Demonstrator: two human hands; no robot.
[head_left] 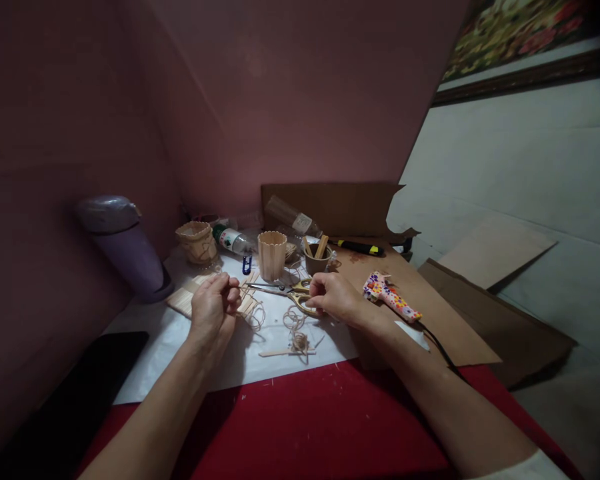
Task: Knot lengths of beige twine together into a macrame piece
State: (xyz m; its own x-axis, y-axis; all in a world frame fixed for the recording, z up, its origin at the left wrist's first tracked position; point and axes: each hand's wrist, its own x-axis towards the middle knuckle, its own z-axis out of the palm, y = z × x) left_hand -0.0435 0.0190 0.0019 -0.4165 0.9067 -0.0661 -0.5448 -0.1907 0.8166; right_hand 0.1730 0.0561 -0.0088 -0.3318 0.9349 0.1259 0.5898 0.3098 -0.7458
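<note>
My left hand [214,308] is closed, thumb and fingers pressed together; what they pinch is too small to make out. Just right of it, a loop of twine [256,316] hangs or lies over thin wooden sticks [246,307]. My right hand [337,297] has its fingers closed at the yellow handles of a pair of scissors [300,301]. The blades point left, toward my left hand. Below them a tangle of twine [299,343] rests on white paper, with a loose wooden stick [280,353] beside it. Behind the scissors stands a cup covered in wooden sticks [273,257].
At the back are a second wooden cup [197,243], plastic bottles [236,241] and a dark pot with sticks [317,259]. A flower-patterned glue gun [391,297] and a yellow-black cutter [360,248] lie on cardboard [445,323]. A purple tumbler [130,253] is at left.
</note>
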